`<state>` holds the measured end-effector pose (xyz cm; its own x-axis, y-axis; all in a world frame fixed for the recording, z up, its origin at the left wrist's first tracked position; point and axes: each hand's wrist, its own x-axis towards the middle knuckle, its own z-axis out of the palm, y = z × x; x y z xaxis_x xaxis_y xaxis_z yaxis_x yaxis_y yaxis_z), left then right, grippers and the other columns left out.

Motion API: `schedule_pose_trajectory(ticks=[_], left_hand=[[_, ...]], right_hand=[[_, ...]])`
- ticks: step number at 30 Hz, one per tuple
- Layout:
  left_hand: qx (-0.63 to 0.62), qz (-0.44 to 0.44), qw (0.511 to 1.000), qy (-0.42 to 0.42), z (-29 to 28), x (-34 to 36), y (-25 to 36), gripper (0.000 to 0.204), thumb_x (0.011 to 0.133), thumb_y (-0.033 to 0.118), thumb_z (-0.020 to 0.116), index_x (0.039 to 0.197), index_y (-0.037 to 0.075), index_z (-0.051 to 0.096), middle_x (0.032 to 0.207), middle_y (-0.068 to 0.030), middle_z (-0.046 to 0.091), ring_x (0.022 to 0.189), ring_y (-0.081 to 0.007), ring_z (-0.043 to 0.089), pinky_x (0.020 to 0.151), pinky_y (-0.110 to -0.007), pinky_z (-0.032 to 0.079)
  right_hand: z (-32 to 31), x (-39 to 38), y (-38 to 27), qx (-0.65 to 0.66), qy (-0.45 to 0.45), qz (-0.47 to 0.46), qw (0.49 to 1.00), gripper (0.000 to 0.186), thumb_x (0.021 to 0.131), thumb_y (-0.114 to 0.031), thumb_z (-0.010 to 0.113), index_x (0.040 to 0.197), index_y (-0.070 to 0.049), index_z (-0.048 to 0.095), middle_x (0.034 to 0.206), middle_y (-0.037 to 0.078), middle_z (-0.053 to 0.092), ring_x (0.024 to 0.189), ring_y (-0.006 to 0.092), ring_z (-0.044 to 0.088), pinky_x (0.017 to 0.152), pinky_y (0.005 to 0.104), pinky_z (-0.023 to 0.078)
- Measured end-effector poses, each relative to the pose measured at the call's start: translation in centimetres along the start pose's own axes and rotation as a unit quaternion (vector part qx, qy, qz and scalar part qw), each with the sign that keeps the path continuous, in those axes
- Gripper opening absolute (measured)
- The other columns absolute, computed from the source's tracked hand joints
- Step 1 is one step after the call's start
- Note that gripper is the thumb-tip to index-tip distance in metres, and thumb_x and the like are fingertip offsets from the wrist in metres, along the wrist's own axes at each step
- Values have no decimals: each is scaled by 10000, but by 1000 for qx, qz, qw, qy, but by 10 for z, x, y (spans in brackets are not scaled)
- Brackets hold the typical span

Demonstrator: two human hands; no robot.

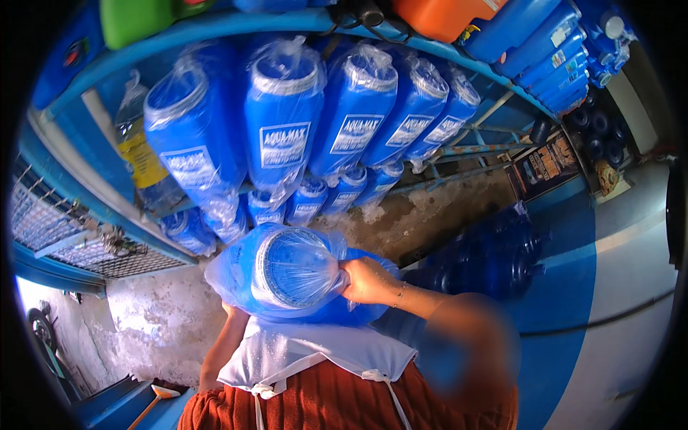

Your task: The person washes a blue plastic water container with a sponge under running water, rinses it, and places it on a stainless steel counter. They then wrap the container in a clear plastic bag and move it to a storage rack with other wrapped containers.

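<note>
In front of my apron is a blue water container with a wide, round white lid, wrapped in a clear plastic bag. My right hand is closed round the gathered mouth of that bag, at the right of the lid. On the near left side, my left hand meets the container; its fingers are hidden behind the bagged container, so their grip does not show. What the container rests on is out of sight.
Ahead, a blue metal rack bears several bagged blue containers in two rows. Dark blue bottles lie at the right. A wire-mesh panel stands at the left, and an orange-handled brush is at the lower left.
</note>
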<state>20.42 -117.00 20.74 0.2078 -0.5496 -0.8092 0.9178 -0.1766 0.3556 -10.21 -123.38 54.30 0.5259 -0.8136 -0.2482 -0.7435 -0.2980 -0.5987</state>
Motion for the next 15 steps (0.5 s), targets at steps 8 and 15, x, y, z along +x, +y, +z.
schedule_pose_trajectory(ticks=[8, 15], left_hand=[[-38, 19, 997, 62, 85, 77, -83, 620, 929, 590, 425, 1291, 89, 467, 1153, -135, 571, 1090, -347, 554, 874, -494, 454], [-138, 39, 978, 148, 167, 98, -234, 621, 929, 588, 425, 1299, 91, 467, 1159, -136, 571, 1092, -349, 553, 874, -494, 455]], right_hand=[[-69, 79, 144, 7, -23, -5, 1000, 294, 765, -269, 668, 968, -56, 693, 896, 235, 675, 866, 423, 649, 758, 486, 524], [-170, 135, 275, -84, -131, -86, 984, 287, 713, -177, 643, 974, -71, 696, 888, 235, 672, 847, 424, 650, 769, 494, 528]])
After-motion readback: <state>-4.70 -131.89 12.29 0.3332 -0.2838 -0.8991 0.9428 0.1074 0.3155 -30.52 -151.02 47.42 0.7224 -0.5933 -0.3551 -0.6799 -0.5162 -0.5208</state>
